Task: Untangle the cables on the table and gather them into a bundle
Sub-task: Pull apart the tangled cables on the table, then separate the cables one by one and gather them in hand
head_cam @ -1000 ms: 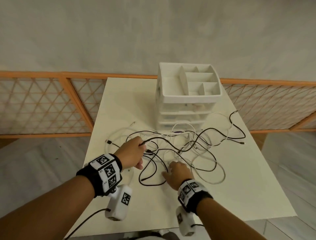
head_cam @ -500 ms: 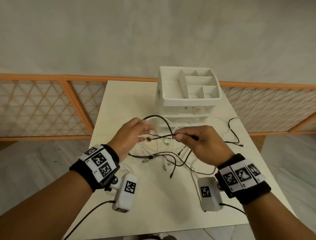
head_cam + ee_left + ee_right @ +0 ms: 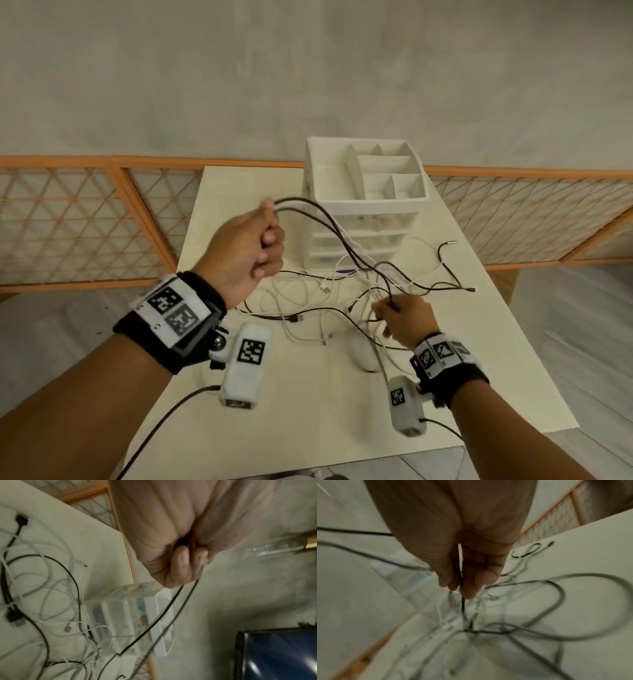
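- Cables (image 3: pixel 329 291), black and white, lie in a loose tangle on the tabletop (image 3: pixel 308 394) between and just beyond the two hands, in front of a white drawer organizer (image 3: pixel 370 192).
- Left hand (image 3: pixel 250 250) is raised above the tabletop, fingers curled tight round a doubled black cable (image 3: pixel 329 222); the left wrist view shows two black strands leaving the fist, with something orange inside the grip that I cannot identify.
- Right hand (image 3: pixel 404 318) sits low at the tangle, well apart from the left, pinching the black cable together with a white strand between thumb and fingers.
- Holding one end high and the other low probably puts the black cable under light tension, so it lifts clear of the white loops and its crossings show.
- Compared with half a second earlier, when both hands met close together in the air over the heap, the left has pulled up and away, while the right has dropped back to the pile.
- A second ago both hands were down on the tabletop among the cables.
- Most of the untangling looks undone; white cables lie in overlapping loops.
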Tool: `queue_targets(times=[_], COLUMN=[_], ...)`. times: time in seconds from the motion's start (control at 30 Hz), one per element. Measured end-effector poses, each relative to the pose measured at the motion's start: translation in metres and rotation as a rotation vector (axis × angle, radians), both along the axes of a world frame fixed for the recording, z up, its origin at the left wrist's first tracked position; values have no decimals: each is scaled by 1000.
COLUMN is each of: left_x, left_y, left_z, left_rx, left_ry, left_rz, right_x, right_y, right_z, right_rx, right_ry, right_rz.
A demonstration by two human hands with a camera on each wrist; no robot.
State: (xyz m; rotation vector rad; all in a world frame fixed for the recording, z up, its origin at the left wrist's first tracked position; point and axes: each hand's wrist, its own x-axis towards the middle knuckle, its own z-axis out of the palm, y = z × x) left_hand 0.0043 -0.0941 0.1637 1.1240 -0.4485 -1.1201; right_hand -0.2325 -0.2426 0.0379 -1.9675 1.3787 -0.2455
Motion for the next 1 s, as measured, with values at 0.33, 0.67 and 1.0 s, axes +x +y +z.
queue_targets(times=[0.33,0.67,1.0], left_x=[-53,-33,16], left_y=[-16,-7,16], left_z=[-21,-76,-98], left_rx=[187,421,695], left_ry=[-402,-975,-1137], left_rz=[-98,-187,-334], right_x=[57,29,-10], right_y=[47,4,-60], right_z=[79,106,133], right_rx=[95,-63,-411], right_ry=[-578,-826,-602], right_rz=[212,-146,-285])
